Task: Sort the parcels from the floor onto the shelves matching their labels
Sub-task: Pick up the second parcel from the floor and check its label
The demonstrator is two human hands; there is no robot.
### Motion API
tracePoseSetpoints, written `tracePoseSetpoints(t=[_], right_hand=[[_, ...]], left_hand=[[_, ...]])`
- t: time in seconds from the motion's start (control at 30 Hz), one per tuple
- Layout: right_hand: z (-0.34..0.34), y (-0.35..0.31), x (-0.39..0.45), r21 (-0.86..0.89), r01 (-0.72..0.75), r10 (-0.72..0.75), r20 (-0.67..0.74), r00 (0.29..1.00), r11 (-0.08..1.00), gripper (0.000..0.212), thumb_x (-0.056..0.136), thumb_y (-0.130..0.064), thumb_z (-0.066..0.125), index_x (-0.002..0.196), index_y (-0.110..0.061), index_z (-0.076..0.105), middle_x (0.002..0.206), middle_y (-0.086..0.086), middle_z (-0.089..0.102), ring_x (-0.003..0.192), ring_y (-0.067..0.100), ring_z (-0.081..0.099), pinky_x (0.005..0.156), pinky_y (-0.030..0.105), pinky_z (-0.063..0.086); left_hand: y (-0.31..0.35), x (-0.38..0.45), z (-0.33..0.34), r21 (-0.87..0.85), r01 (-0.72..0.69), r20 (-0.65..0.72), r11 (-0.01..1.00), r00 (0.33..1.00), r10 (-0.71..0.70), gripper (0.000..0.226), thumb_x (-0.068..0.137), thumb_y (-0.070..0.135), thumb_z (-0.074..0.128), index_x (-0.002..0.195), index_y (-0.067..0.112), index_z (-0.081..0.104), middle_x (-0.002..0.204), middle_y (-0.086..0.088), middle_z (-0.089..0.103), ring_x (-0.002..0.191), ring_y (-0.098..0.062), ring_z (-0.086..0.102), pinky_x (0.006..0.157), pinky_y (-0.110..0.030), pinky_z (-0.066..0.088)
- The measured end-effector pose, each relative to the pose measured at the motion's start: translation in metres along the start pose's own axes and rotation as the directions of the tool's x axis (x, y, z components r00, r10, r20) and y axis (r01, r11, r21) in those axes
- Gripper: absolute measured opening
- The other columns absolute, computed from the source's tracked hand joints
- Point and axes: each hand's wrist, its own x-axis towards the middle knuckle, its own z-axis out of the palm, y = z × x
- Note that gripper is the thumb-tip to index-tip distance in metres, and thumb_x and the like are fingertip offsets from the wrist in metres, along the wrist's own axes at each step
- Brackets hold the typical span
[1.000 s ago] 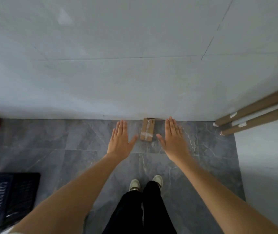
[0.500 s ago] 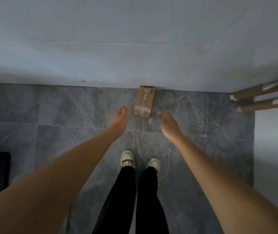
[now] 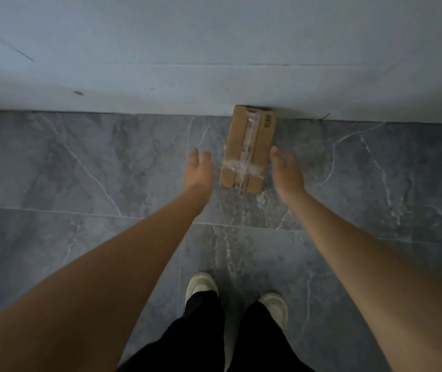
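Change since earlier: both hands have come down and forward, and now flank the near half of the parcel; half a second back they hung short of it, and a second back they were spread flat, backs to the camera. Two cardboard tubes seen at the right edge then are out of frame now.
Head view, parcel: a small brown cardboard parcel (image 3: pixel 248 149) lies flat on the grey marbled floor (image 3: pixel 80 170), its far end against the foot of the pale wall (image 3: pixel 161 49). It sits slightly skewed, long axis running away from the person.
Head view, tape and writing: clear tape runs along its length and crosses near the close end. A dark mark shows near the far right corner; it is too blurred to read. No readable label, brand or lettering shows on the top face.
Head view, left hand: the left hand (image 3: pixel 199 173) is just beside the parcel's left edge, palm turned inward, fingers relaxed and slightly apart, holding nothing. Whether it touches the cardboard cannot be told.
Head view, right hand: the right hand (image 3: pixel 285 174) is just beside the right edge, palm inward, fingers loose and holding nothing; contact likewise unclear.
Head view, person: black trousers (image 3: pixel 203 339) and pale shoes (image 3: pixel 201 285) stand near the parcel.
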Motion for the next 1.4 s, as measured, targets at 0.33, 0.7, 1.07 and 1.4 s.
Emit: tracePoseSetpoints(t=[0.33,0.7,1.07,1.4], right_hand=[[0.040,0.029,0.094,0.271,-0.014,-0.003,0.062,0.998,0.962,0.075,0.102,-0.062,0.040,0.163,-0.021,0.022,0.160,0.000,0.041,0.145,0.021,0.042,0.117,0.034,0.034],[0.021,0.001,-0.010,0.372,-0.140,0.077,0.181,0.980,0.917,0.090,0.074,-0.082,0.049,0.150,-0.033,0.048,0.147,-0.002,0.059,0.131,0.021,0.058,0.114,0.050,0.045],[-0.080,-0.133,-0.229,0.405,-0.065,0.001,0.158,0.987,0.912,0.090,0.074,-0.084,0.059,0.143,-0.027,0.056,0.136,0.003,0.068,0.121,0.023,0.067,0.105,0.051,0.053],[-0.152,-0.230,-0.404,0.403,0.064,-0.108,0.089,0.990,0.913,0.058,0.099,-0.060,0.048,0.148,-0.029,0.048,0.138,0.002,0.065,0.122,0.025,0.065,0.107,0.051,0.051]], left_hand=[[-0.004,0.102,0.061,-0.055,-0.043,0.188,0.998,0.981,0.052,0.067,0.097,0.062,0.024,0.151,0.026,0.039,0.150,-0.009,0.047,0.135,-0.030,0.047,0.116,-0.049,0.034],[-0.004,0.010,0.030,-0.144,0.083,0.268,0.986,0.962,-0.042,0.075,0.091,0.068,0.027,0.153,0.028,0.034,0.153,-0.006,0.045,0.139,-0.028,0.044,0.117,-0.050,0.033],[0.103,-0.218,-0.069,-0.230,0.067,0.255,0.971,0.967,-0.007,0.108,0.057,0.088,0.035,0.151,0.034,0.038,0.149,-0.007,0.049,0.135,-0.031,0.050,0.112,-0.055,0.038],[0.183,-0.405,-0.153,-0.283,-0.132,0.211,0.950,0.958,0.195,0.054,0.103,0.053,0.031,0.149,0.027,0.040,0.144,-0.008,0.053,0.132,-0.029,0.051,0.112,-0.052,0.040]])
